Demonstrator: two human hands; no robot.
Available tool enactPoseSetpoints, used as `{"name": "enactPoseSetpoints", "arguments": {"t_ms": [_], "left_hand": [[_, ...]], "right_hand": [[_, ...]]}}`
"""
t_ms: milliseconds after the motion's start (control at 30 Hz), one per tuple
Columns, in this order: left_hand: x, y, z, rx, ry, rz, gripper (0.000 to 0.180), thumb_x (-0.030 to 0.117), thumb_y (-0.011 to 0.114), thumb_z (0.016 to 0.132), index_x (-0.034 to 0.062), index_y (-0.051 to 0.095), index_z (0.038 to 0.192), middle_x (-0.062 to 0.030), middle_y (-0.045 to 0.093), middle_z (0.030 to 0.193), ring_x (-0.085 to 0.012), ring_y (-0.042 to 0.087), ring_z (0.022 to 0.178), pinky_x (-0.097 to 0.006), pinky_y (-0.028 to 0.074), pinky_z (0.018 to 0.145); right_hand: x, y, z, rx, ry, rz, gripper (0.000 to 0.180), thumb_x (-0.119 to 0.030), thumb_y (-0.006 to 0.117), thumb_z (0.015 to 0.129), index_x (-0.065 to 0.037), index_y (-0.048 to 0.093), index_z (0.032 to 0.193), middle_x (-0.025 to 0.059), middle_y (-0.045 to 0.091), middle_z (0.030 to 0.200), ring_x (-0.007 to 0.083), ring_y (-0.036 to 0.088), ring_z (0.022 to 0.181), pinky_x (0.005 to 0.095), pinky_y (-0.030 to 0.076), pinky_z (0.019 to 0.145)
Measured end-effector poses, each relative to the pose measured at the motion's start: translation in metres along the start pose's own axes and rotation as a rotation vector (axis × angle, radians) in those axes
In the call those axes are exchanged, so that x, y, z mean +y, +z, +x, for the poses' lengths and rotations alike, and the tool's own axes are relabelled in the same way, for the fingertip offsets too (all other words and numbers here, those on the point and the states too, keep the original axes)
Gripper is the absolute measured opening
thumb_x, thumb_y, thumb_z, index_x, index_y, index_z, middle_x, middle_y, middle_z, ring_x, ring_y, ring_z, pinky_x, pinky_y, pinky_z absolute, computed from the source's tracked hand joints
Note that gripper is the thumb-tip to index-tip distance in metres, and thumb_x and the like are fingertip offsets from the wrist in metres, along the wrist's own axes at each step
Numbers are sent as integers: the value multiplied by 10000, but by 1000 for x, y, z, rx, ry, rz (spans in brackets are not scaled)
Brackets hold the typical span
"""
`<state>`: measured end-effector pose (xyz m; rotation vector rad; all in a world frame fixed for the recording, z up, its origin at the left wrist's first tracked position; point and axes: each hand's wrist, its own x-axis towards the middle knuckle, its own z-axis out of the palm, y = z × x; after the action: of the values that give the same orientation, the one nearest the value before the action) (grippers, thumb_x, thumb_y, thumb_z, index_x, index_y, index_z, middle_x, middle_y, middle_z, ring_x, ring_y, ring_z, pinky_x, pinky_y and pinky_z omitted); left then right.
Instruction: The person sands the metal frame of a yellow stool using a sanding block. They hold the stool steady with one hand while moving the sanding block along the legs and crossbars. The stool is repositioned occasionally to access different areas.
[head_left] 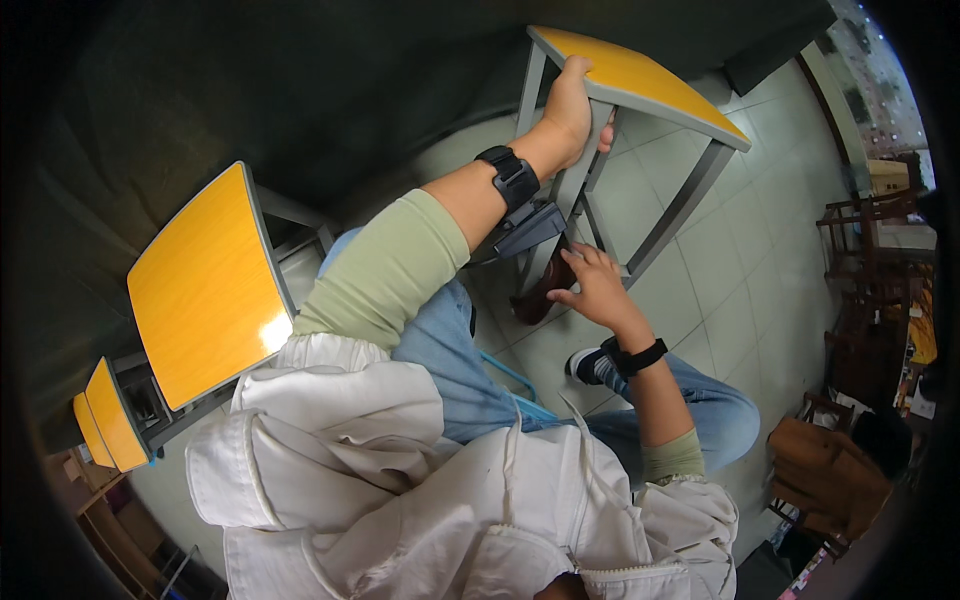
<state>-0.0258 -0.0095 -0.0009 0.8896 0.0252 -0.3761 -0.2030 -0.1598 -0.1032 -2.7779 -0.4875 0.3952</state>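
A small desk (640,70) with a yellow top and grey metal frame stands in front of me, seen at a slant. My left hand (573,115) wraps round its near grey leg just under the top, the thumb up by the edge and fingertips showing past the leg. Lower down, my right hand (598,285) reaches toward the bottom of the frame with fingers spread. Its fingertips are beside a dark brown, shiny object (545,288) near the leg's foot; whether they touch it I cannot tell. A dark grey box-like device (528,230) hangs under my left forearm.
At left stands another yellow-topped desk (205,285), with more yellow tops (110,415) behind it. A dark curtain (300,90) lines the far side. Wooden chairs (865,230) and a brown garment (825,470) are at right. My striped-socked foot (592,368) rests on the tiled floor (715,330).
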Motion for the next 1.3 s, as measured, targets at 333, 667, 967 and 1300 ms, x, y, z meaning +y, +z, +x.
{"name": "enactPoseSetpoints", "arguments": {"t_ms": [333, 667, 967, 1300], "left_hand": [[1, -1, -2, -28, -25, 4, 517, 503, 318, 888, 26, 515, 853, -102, 493, 595, -200, 447, 400, -355, 394, 396], [6, -3, -4, -92, -85, 101, 488, 492, 336, 868, 38, 513, 893, -103, 488, 590, -211, 438, 402, -362, 383, 391], [6, -8, -3, -125, -90, 106, 491, 493, 342, 856, 36, 519, 896, -105, 493, 590, -211, 454, 420, -357, 396, 397], [4, -7, 1, -87, -98, 77, 501, 496, 351, 854, 26, 519, 883, -112, 490, 586, -222, 444, 403, -365, 390, 393]], "right_hand": [[4, 21, 37, -202, -75, 47, 442, -265, 805, 689, -43, 569, 991, 138, 638, 1022, 355, 595, 996, 455, 446, 895], [7, 34, 64, -456, 104, 371, 458, -328, 798, 678, -56, 607, 993, 159, 667, 968, 368, 608, 977, 421, 486, 833], [37, 11, 25, -244, 16, -454, 340, -263, 793, 590, -136, 658, 875, 34, 665, 806, 244, 568, 983, 390, 396, 886], [33, 14, -30, 24, -191, -913, 272, -181, 542, 809, -19, 703, 956, 90, 648, 933, 245, 515, 1026, 312, 367, 854]]}}
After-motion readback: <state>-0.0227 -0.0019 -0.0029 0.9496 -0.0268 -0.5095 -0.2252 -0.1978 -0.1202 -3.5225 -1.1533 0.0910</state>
